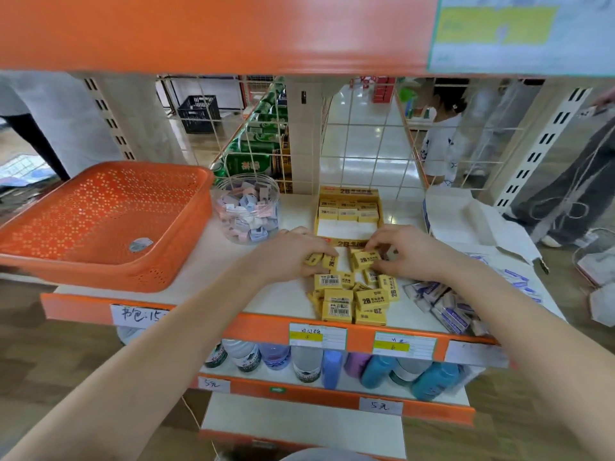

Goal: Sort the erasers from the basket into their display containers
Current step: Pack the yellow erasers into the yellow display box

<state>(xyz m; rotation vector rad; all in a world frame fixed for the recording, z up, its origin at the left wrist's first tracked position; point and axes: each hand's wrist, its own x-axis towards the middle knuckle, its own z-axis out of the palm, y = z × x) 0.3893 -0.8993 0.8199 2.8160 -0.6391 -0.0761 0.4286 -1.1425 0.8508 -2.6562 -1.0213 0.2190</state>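
Near the shelf's [273, 296] front edge, the left hand [293, 254] curls its fingers round yellow erasers [336, 296] at the back of their loose heap, and the right hand [409, 252] pinches another there. Just behind stands the part-filled box [349, 192]. The basket [100, 272] sits at the left edge, with a jar [248, 207] between them.

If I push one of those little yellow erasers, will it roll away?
Probably not: the yellow erasers are flat-sided blocks, so one should slide or stay put. They look small next to the left hand, so likely light. Their paper wrappers probably make them easy to pinch, not slippery.
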